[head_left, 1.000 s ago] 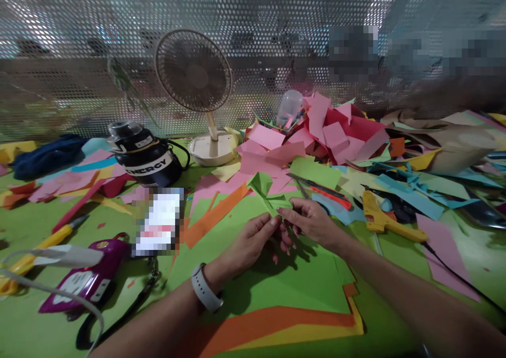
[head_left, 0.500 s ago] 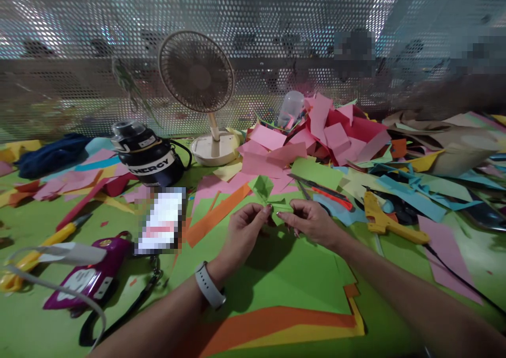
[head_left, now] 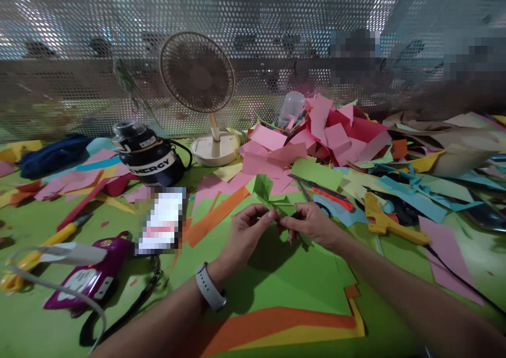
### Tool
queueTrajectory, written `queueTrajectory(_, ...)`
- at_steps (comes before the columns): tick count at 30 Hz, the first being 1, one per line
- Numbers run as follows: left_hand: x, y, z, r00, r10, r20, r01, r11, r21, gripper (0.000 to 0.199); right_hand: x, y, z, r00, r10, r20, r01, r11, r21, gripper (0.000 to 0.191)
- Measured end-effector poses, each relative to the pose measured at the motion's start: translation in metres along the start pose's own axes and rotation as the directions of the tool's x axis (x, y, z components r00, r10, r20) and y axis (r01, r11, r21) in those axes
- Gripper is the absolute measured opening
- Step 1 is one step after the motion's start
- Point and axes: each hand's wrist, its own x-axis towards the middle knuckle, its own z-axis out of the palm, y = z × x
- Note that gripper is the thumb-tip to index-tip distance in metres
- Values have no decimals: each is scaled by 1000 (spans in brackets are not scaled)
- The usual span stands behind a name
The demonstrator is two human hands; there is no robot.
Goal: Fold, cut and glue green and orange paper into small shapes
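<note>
Between my two hands is a folded green paper piece (head_left: 262,187), with creased flaps standing up above my fingers. My left hand (head_left: 250,230), with a pale watch band (head_left: 211,287) on its wrist, pinches the paper's left side between thumb and fingers. Gripping the right side is my right hand (head_left: 314,224), its fingertips close to those of the left. Part of the paper is hidden behind the fingers. Below both hands lies a large green sheet (head_left: 292,284) on top of orange (head_left: 276,323) and yellow sheets.
Beyond my hands lie a craft knife (head_left: 332,192) and scissors partly covered. A yellow glue gun (head_left: 389,223) with a cord sits right. Pink paper scraps (head_left: 336,136) are heaped behind. A fan (head_left: 197,73), dark jug (head_left: 150,157), phone (head_left: 162,221) and purple device (head_left: 93,273) stand left.
The green paper has turned slightly in my hands, and its upper flaps look different. My fingertips have shifted a little lower and closer together.
</note>
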Motion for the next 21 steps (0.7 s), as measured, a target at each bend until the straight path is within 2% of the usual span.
queueTrajectory(6,0,-1,0,998,-52,-22,51,998,-30,28,0,-2,1,1000,5,-3,-5,1000,23,33)
queueTrajectory(12,1,2,1,996,-72,-61,72,997,-4,34,0,1,1,1000,-2,7,2,1000,-24,37)
queueTrajectory(21,1,2,0,998,-65,-25,64,997,-33,31,1,2,-1,1000,6,-13,-6,998,-66,37)
